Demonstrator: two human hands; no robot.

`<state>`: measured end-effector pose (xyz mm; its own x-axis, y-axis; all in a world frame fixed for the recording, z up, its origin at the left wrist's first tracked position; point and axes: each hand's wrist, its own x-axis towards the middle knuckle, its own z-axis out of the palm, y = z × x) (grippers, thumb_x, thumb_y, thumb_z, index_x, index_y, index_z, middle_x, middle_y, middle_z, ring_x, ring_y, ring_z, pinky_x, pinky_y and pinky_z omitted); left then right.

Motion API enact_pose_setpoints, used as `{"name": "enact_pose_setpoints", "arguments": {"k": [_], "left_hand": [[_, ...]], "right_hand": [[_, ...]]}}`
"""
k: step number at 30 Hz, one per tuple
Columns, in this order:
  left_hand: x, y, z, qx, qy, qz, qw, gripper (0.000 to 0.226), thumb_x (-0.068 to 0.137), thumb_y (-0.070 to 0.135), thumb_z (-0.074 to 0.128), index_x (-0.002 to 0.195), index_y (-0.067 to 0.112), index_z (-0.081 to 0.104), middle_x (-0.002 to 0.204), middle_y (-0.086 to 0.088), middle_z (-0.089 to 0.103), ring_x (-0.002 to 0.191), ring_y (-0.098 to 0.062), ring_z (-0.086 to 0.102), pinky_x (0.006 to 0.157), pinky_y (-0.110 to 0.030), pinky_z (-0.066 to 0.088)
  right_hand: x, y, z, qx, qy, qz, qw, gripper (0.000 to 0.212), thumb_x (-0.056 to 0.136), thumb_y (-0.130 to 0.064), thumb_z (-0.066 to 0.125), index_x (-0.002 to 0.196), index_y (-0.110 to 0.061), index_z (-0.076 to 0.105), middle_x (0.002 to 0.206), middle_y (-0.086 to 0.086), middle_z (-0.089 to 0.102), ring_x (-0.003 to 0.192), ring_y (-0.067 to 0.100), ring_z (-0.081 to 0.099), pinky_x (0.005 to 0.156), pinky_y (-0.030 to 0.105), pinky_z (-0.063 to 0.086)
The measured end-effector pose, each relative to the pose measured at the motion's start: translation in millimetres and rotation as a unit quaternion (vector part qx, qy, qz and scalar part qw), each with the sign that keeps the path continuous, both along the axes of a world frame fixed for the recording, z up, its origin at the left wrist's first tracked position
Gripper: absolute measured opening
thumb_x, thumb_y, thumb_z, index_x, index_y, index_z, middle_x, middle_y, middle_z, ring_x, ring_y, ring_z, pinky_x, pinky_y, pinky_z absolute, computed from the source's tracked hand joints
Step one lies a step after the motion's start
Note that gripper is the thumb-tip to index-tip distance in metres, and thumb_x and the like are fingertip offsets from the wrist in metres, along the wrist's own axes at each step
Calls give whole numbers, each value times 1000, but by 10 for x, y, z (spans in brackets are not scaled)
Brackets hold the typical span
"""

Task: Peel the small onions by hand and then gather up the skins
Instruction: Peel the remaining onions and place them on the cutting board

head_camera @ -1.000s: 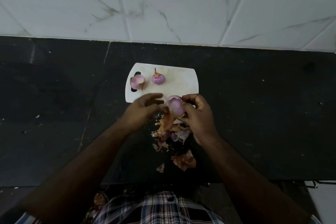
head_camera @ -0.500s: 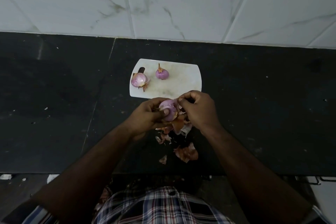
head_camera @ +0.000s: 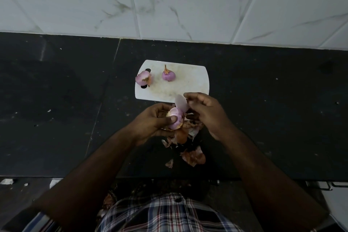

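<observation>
My left hand (head_camera: 150,121) grips a small purple onion (head_camera: 176,117) just in front of the white cutting board (head_camera: 190,84). My right hand (head_camera: 205,113) pinches a pale strip of skin (head_camera: 181,102) that stands up from that onion. Two more small onions lie on the board: one at its left end (head_camera: 143,79) over the handle slot, one near the middle (head_camera: 168,75) with a dry brown tip. A heap of brown and pink skins (head_camera: 183,133) lies on the dark counter under my hands, with larger pieces (head_camera: 194,157) nearer me.
The black stone counter (head_camera: 263,111) runs left to right, backed by a white marble-tiled wall (head_camera: 188,2). Its front edge is close to my checked shirt (head_camera: 165,214). A small skin scrap (head_camera: 169,163) lies near that edge.
My right hand has pulled a pale layer of skin up and away from the onion. The onion sits lower in my left hand.
</observation>
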<state>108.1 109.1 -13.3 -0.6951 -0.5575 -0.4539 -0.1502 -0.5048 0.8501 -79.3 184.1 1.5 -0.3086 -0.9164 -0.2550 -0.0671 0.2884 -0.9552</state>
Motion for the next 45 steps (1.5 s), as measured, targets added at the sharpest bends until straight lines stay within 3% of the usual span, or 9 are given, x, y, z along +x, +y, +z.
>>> {"name": "enact_pose_setpoints", "arguments": {"k": [4,9,13,19,23,28,33,39,45], "left_hand": [[-8,-53,-15,-30,-35,2,999,32,90,14,70,121,10,61,112,-12,73,94,-24,74,78,-36,61],[43,-101,-15,-38,-12,-5,999,40,85,15,71,123,6,64,115,-15,73,99,-27,72,79,-35,59],[64,-109,-33,-43,-4,-30,999,41,86,10,69,126,4,64,121,-21,69,109,-34,68,92,-45,57],[106,-108,-11,-4,57,-48,997,40,86,8,67,126,6,65,122,-22,67,107,-33,67,94,-46,56],[109,-144,15,53,103,-6,993,47,86,15,69,133,17,62,124,-12,67,104,-23,66,87,-41,57],[80,-155,-11,108,103,55,987,38,96,9,53,133,12,58,121,-11,68,102,-23,69,83,-41,60],[-1,-143,-28,73,57,96,991,37,97,13,57,133,11,56,120,-12,69,102,-26,68,90,-45,55],[-19,-136,-38,50,53,113,991,38,94,9,62,131,6,56,118,-16,66,100,-29,65,89,-42,53],[23,-119,-69,88,101,105,985,45,90,6,61,134,5,52,118,-14,66,97,-25,68,85,-39,57]], "right_hand": [[22,34,34,13,79,103,991,70,76,-45,81,139,-32,53,137,-12,56,120,6,57,95,30,56],[57,4,-10,-41,79,29,996,17,92,-11,69,105,-19,76,96,-5,76,86,8,72,72,25,59],[49,-35,-87,-36,123,0,992,23,89,-2,67,90,-22,78,87,-5,76,83,12,72,74,31,61],[-90,-66,-212,15,253,-49,966,18,88,-8,69,103,-17,76,96,2,74,91,18,69,79,32,58],[-151,21,-232,59,229,6,972,28,83,-8,72,105,-25,71,96,-4,74,89,11,70,74,36,62],[-101,69,-64,52,275,76,957,39,86,-16,70,123,-27,69,120,-12,70,107,2,62,84,12,47],[90,5,113,0,89,6,996,22,95,-34,63,115,-27,71,109,-14,71,104,4,66,94,37,57],[241,-55,36,-38,96,-15,995,24,83,-24,79,106,-21,76,98,-9,76,93,12,73,81,44,61],[297,-86,17,-71,113,-49,990,5,85,-14,76,89,-17,79,82,-11,75,79,1,70,75,21,56]]}}
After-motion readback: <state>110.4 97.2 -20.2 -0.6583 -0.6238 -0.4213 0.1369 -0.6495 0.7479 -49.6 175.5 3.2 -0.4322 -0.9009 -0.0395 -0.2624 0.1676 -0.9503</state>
